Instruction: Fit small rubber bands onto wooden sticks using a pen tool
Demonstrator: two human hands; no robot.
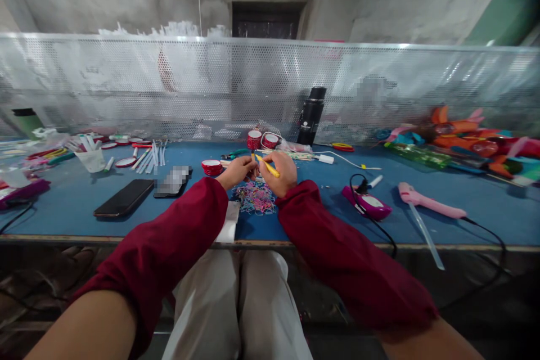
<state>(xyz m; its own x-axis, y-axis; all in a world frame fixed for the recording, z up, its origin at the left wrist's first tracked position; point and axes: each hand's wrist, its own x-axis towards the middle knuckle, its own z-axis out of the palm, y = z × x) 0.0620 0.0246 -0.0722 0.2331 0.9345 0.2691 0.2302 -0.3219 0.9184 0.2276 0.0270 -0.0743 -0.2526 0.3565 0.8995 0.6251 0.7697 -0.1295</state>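
My right hand (282, 171) is closed around a slim yellow-handled tool (270, 167) whose kind I cannot make out. Close to its left, my left hand (237, 171) is pinched shut; whatever lies between its fingertips is too small to name. Below both hands a heap of small, thin, looped pieces (256, 198) in many colours lies on the blue tabletop (295, 230). A white sheet (230, 220) sits under the left wrist. Beside the left hand is a stack of red-rimmed round pieces with white tops (211, 166).
Two phones, one black (124, 198), lie left of my arm. Beyond are a cup of white sticks (90, 158) and pens. A black thermos (311, 117) stands behind. To the right are a purple device (366, 202), a pink glue gun (430, 201) and a colourful pile (468, 143).
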